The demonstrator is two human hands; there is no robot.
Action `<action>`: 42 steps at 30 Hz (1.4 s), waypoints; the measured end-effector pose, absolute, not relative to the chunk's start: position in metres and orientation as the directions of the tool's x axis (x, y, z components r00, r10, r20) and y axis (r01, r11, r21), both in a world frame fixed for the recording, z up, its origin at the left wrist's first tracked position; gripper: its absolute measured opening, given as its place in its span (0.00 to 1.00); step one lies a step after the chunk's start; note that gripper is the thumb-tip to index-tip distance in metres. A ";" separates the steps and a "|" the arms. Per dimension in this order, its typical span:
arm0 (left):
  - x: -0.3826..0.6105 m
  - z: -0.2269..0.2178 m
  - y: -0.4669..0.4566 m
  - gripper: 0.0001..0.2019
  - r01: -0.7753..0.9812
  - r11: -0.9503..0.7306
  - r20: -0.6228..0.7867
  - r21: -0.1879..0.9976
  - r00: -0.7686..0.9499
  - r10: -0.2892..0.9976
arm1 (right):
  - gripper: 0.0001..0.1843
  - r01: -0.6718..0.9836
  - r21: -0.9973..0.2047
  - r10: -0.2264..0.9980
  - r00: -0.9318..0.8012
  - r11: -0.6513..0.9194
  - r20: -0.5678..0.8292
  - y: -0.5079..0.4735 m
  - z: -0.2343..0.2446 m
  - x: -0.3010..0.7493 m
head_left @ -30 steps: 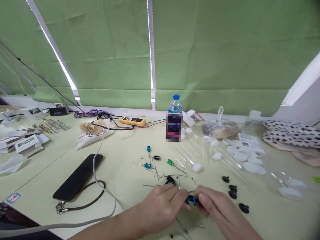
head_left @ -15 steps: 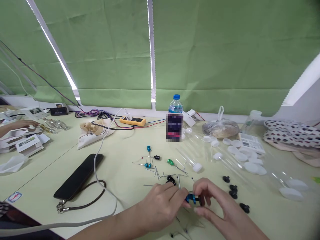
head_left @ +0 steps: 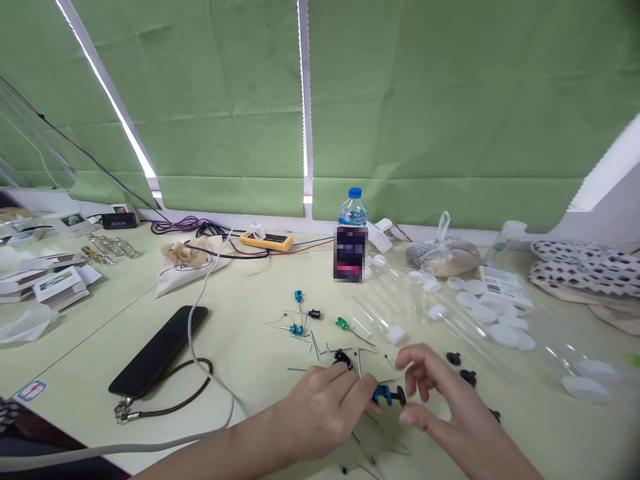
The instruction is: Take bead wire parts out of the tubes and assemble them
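My left hand [head_left: 333,407] is closed around a small blue metal part [head_left: 384,394] that sticks out past the thumb and forefinger. At its right end is a black thumbscrew [head_left: 401,395] with a wide flat head. My right hand [head_left: 440,400] is just right of that head, thumb and fingers apart with nothing between them. A black cylindrical part [head_left: 343,359] lies beyond my left knuckles. Several black thumbscrews, one of them a black knob [head_left: 468,378], lie right of my right hand, partly hidden by it.
Beyond my hands lie blue parts [head_left: 297,330], a green part [head_left: 342,323] and several thin metal rods [head_left: 315,342]. Clear tubes with white caps [head_left: 396,334] spread to the right. A bottle [head_left: 353,215] stands behind. On the left, a cable [head_left: 235,400] runs past a black phone [head_left: 157,351].
My right hand has let go of the black thumbscrew and moved slightly right with its fingers spread. My left hand still holds the blue part. At far left, another person's hand has left the view.
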State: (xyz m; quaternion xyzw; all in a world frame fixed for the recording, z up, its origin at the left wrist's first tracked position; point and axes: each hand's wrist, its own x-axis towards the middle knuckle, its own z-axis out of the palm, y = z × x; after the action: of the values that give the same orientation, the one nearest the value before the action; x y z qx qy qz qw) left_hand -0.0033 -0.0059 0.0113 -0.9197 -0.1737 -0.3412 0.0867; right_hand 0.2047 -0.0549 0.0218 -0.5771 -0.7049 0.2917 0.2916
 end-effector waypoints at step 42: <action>-0.006 0.014 -0.006 0.09 0.388 -0.901 0.633 -0.193 0.751 0.188 | 0.15 0.522 -0.851 0.989 -0.147 0.047 -0.036 -0.054 0.024 0.208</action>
State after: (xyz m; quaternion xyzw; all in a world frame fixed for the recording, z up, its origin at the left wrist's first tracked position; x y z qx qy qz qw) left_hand -0.0055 -0.0060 0.0144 -0.9223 -0.1561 -0.3164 0.1579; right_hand 0.2081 -0.0544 0.0236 -0.5766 -0.6550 0.3798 0.3069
